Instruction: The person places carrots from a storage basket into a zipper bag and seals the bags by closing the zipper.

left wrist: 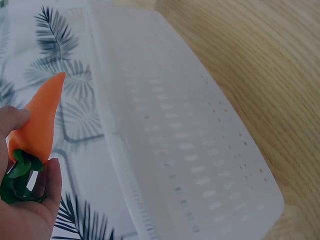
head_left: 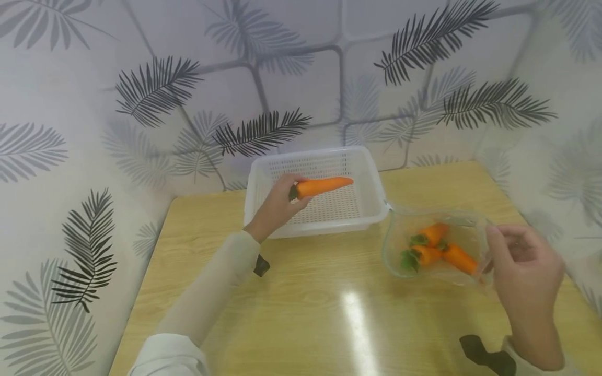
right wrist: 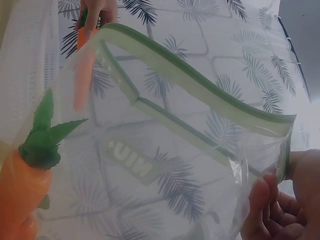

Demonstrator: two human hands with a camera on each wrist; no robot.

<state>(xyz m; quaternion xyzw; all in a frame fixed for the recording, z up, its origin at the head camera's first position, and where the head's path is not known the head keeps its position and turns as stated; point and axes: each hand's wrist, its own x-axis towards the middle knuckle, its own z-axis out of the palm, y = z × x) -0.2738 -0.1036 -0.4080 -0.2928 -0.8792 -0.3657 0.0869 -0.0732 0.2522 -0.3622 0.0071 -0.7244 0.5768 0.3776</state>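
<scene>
My left hand (head_left: 276, 208) grips an orange carrot (head_left: 326, 186) by its thick leafy end, over the white slotted plastic basket (head_left: 310, 230). Green leaves show below the carrot in the left wrist view, by the palm, with the thumb against its side. At the right, my right hand (head_left: 529, 271) pinches the edge of a clear zip bag (right wrist: 200, 90) with a green seal strip. Three carrots (head_left: 460, 258) with green tops are visible inside that bag. The bag's mouth gapes in the right wrist view.
All this stands on a light wooden table (head_left: 301, 297). Behind it rises a wall covering (head_left: 310, 78) with grey and black leaf prints, close to the basket's far side. Dark straps (head_left: 486, 356) show at the wrists.
</scene>
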